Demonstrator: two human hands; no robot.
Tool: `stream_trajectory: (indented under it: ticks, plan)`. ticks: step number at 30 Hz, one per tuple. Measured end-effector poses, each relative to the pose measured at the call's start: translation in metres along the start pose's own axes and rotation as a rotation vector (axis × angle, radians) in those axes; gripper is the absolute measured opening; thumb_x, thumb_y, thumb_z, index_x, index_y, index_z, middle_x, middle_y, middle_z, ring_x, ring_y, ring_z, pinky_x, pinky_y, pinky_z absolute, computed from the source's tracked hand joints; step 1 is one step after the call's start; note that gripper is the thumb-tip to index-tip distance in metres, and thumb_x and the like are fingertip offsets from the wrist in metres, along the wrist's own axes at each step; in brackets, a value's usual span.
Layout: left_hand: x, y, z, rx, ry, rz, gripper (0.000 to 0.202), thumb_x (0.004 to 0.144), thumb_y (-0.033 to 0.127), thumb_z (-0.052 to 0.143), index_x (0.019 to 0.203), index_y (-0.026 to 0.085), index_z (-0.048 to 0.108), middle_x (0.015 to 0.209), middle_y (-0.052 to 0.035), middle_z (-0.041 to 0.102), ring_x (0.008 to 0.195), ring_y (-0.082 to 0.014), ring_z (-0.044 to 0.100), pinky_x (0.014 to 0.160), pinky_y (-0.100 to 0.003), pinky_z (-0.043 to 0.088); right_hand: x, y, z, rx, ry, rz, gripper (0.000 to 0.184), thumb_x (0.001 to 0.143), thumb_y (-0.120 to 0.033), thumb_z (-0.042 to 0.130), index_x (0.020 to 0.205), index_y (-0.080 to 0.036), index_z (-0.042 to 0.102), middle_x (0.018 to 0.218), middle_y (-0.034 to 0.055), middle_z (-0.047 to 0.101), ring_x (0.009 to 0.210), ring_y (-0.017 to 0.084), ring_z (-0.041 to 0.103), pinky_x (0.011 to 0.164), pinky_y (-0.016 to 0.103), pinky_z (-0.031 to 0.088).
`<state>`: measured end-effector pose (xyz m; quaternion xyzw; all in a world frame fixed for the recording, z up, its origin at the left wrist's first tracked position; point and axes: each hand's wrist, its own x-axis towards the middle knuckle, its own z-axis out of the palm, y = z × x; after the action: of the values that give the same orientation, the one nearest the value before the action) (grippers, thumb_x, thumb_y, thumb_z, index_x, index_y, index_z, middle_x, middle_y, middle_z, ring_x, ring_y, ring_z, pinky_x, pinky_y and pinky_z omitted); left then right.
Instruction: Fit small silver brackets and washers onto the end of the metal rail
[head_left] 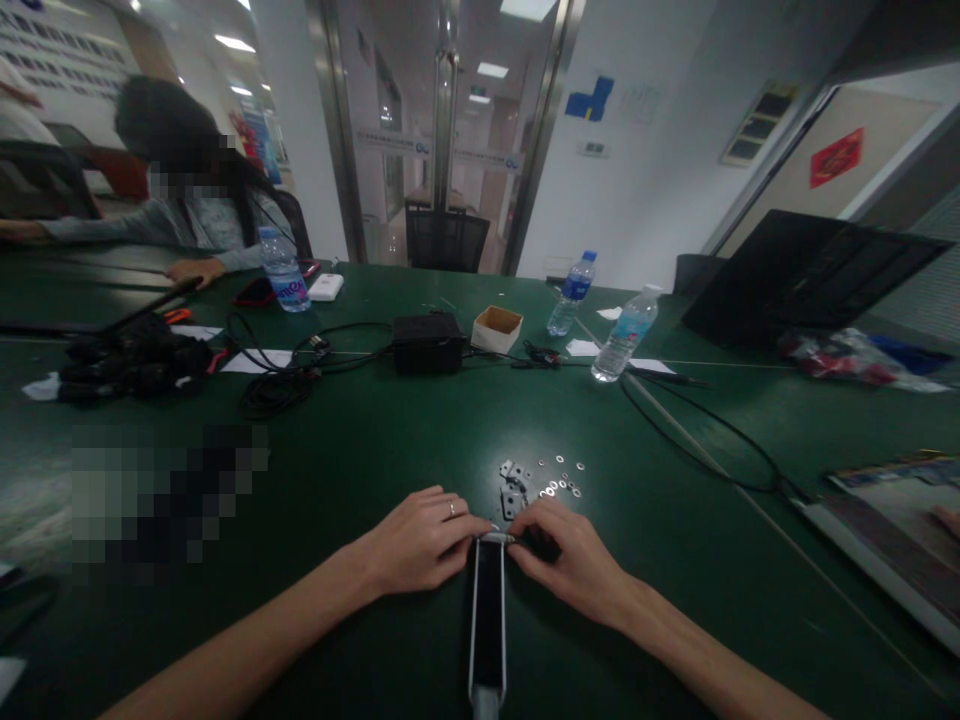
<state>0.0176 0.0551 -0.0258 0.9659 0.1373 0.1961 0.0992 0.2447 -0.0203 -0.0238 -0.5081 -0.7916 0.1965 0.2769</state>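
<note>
A long, narrow bar (489, 615) with a black face and light metal edges lies on the green table, pointing away from me. At its far end is a pale end piece (493, 538). My left hand (424, 540) is closed at the left corner of that end, finger and thumb close together; it wears a ring. From the right, my right hand (570, 555) pinches at the opposite corner, its other fingers curled under. Whatever sits between the fingertips is too small to make out. Just beyond lie small metal plates (512, 500) and several washers (553, 487).
Across the table stand a black box (428, 343) with cables, a small open carton (496, 328) and water bottles (628, 335). A monitor (806, 275) and a panel (892, 540) are at right. A person (214, 210) sits at far left, near a dark bundle (139, 360).
</note>
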Motion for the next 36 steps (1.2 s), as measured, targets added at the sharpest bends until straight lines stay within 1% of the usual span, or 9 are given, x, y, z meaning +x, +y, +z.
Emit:
stream_trajectory:
  ticks: [12, 15, 18, 21, 23, 25, 28, 30, 36]
  plan:
    - [0.0, 0.0, 0.0, -0.009, -0.012, -0.003, 0.023, 0.088, 0.012, 0.053, 0.109, 0.015, 0.064, 0.084, -0.004, 0.064, 0.072, -0.0162, 0.058, 0.065, -0.028, 0.043, -0.002, 0.002, 0.001, -0.002, -0.001, 0.018, 0.008, 0.082, -0.021, 0.058, 0.09, -0.018, 0.06, 0.083, 0.0036, 0.061, 0.074, 0.015, 0.055, 0.066, 0.029, 0.047]
    - [-0.001, -0.001, 0.001, -0.009, -0.008, -0.006, 0.024, 0.089, 0.012, 0.052, 0.109, 0.015, 0.063, 0.083, -0.0039, 0.064, 0.072, -0.0162, 0.058, 0.065, -0.028, 0.043, -0.002, 0.002, 0.0, -0.008, 0.008, -0.005, 0.011, 0.083, -0.022, 0.058, 0.093, -0.018, 0.059, 0.084, 0.0041, 0.061, 0.073, 0.015, 0.055, 0.065, 0.029, 0.048]
    - [-0.001, -0.001, 0.001, -0.014, -0.021, -0.017, 0.025, 0.089, 0.012, 0.051, 0.111, 0.015, 0.063, 0.084, -0.0037, 0.064, 0.072, -0.016, 0.058, 0.066, -0.028, 0.043, -0.001, 0.003, -0.008, -0.055, 0.048, -0.054, 0.011, 0.085, -0.023, 0.056, 0.095, -0.018, 0.058, 0.086, 0.0051, 0.061, 0.075, 0.016, 0.056, 0.065, 0.03, 0.049]
    - [-0.001, 0.0, -0.001, -0.021, -0.038, -0.027, 0.026, 0.088, 0.011, 0.052, 0.112, 0.015, 0.062, 0.085, -0.004, 0.064, 0.073, -0.0162, 0.058, 0.066, -0.028, 0.043, 0.0, 0.014, -0.022, -0.155, 0.136, -0.081, 0.011, 0.088, -0.022, 0.05, 0.095, -0.018, 0.058, 0.087, 0.0067, 0.062, 0.078, 0.018, 0.058, 0.068, 0.032, 0.05]
    - [0.0, 0.001, -0.003, -0.03, -0.052, -0.04, 0.027, 0.088, 0.011, 0.053, 0.113, 0.016, 0.062, 0.086, -0.0038, 0.064, 0.074, -0.0162, 0.058, 0.066, -0.028, 0.043, 0.001, 0.026, -0.033, -0.233, 0.193, -0.054, 0.013, 0.089, -0.02, 0.048, 0.095, -0.019, 0.059, 0.088, 0.0076, 0.063, 0.081, 0.02, 0.058, 0.069, 0.034, 0.05]
    - [0.0, 0.001, -0.004, -0.039, -0.063, -0.051, 0.028, 0.088, 0.011, 0.054, 0.114, 0.016, 0.062, 0.087, -0.0036, 0.064, 0.075, -0.016, 0.058, 0.067, -0.028, 0.043, 0.0, 0.039, -0.042, -0.3, 0.214, 0.009, 0.015, 0.088, -0.02, 0.047, 0.097, -0.019, 0.06, 0.091, 0.0089, 0.064, 0.085, 0.022, 0.059, 0.073, 0.037, 0.051]
    - [-0.001, 0.001, -0.004, -0.031, -0.06, -0.047, 0.027, 0.088, 0.012, 0.054, 0.114, 0.016, 0.062, 0.088, -0.0038, 0.064, 0.075, -0.016, 0.059, 0.067, -0.027, 0.043, 0.0, 0.055, -0.051, -0.353, 0.165, 0.086, 0.018, 0.087, -0.02, 0.049, 0.1, -0.018, 0.061, 0.097, 0.0104, 0.063, 0.092, 0.024, 0.058, 0.08, 0.041, 0.051]
    - [-0.001, 0.001, -0.003, -0.019, -0.052, -0.037, 0.028, 0.088, 0.011, 0.054, 0.114, 0.016, 0.062, 0.087, -0.0039, 0.065, 0.075, -0.0162, 0.058, 0.067, -0.028, 0.043, -0.001, 0.059, -0.052, -0.364, 0.109, 0.112, 0.019, 0.088, -0.022, 0.049, 0.101, -0.018, 0.062, 0.1, 0.0108, 0.063, 0.094, 0.024, 0.057, 0.081, 0.042, 0.051]
    - [-0.001, 0.0, -0.003, -0.031, -0.06, -0.05, 0.028, 0.088, 0.011, 0.054, 0.114, 0.016, 0.063, 0.087, -0.0034, 0.064, 0.075, -0.0163, 0.059, 0.068, -0.029, 0.044, -0.001, 0.054, -0.046, -0.364, 0.017, 0.117, 0.021, 0.091, -0.026, 0.049, 0.104, -0.019, 0.064, 0.102, 0.0105, 0.062, 0.094, 0.024, 0.055, 0.08, 0.041, 0.051]
